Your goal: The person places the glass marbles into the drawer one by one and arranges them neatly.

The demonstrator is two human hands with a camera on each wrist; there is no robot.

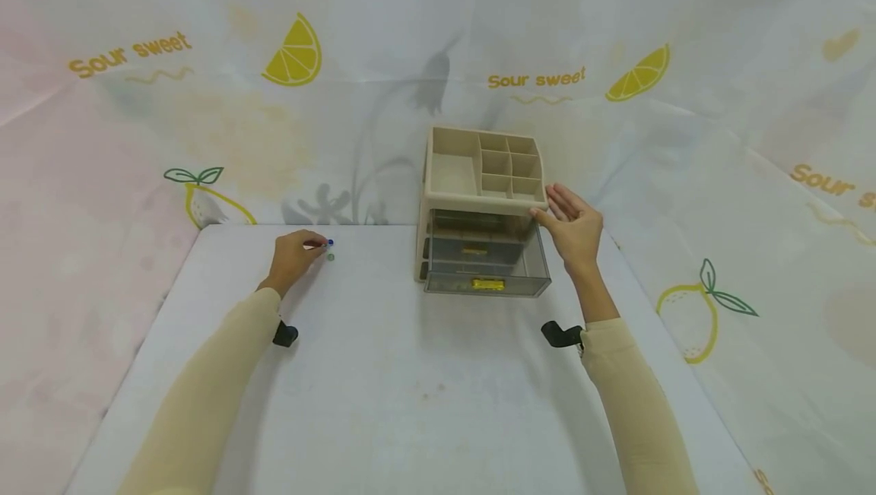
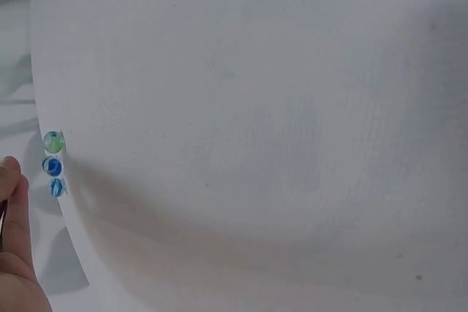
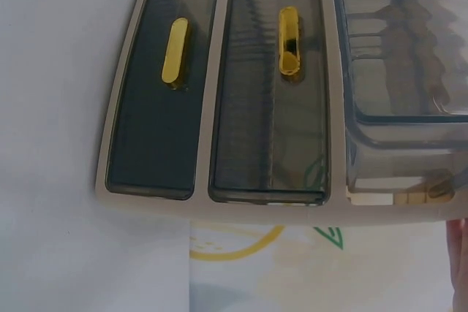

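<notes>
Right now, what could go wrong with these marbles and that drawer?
The three marbles lie loose near the far edge of the table, so a nudge from your left grip might send one rolling. With the top drawer pulled out and your right grip at the front corner of the box, pressing down there might tip it forward.

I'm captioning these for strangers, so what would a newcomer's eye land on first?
Probably the beige organizer at the back of the table, its clear top drawer pulled out and the right grip at its upper right corner. Next, the blue and green marbles beside the left grip, and the lemon-print cloth behind everything.
</notes>
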